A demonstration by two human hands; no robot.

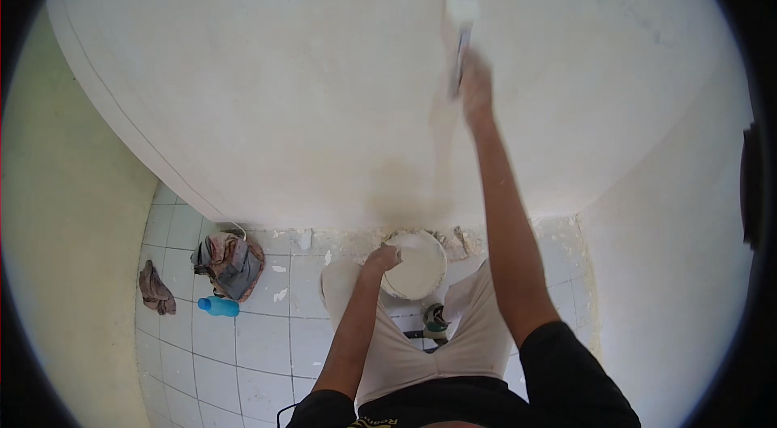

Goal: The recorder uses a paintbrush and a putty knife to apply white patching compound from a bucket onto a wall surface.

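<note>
High on the pale wall in front of me, my right hand (476, 84) is wrapped round the handle of a wide paintbrush (462, 1). Its head is white and points up against the wall; motion blurs the hand and brush a little. Low down between my knees stands a round bucket (443, 260) with off-white paint (418, 266) in it. My left hand (387, 256) is closed on the bucket's left rim, with the arm stretched down to it.
On the white tiled floor (263, 339) to the left sit a bundled bag or cloth heap (231, 264), a brown rag (156, 290) and a blue bottle (218, 306) lying down. Loose flakes and rubble (458, 243) line the wall's foot. Side walls (73, 226) close in both sides.
</note>
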